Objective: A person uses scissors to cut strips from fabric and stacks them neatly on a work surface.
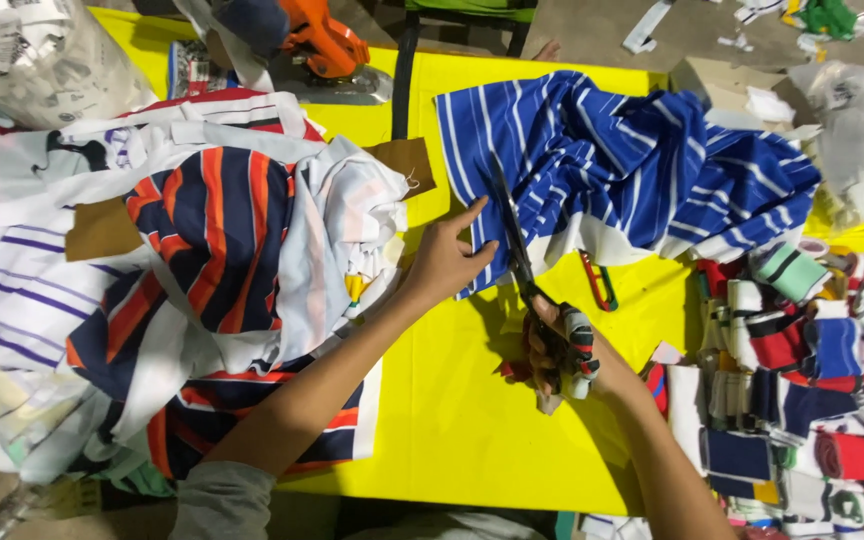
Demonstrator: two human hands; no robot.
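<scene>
Head view, blue white-striped fabric (632,170) rumpled, scissors (514,235) cutting its edge.

A blue fabric piece (632,175) with thin white stripes and a white hem lay crumpled near the far right edge of the yellow table (452,420). Long dark scissors (514,240) lay along its left edge, blades pointing toward the table's far edge, handles nearest the person.
</scene>
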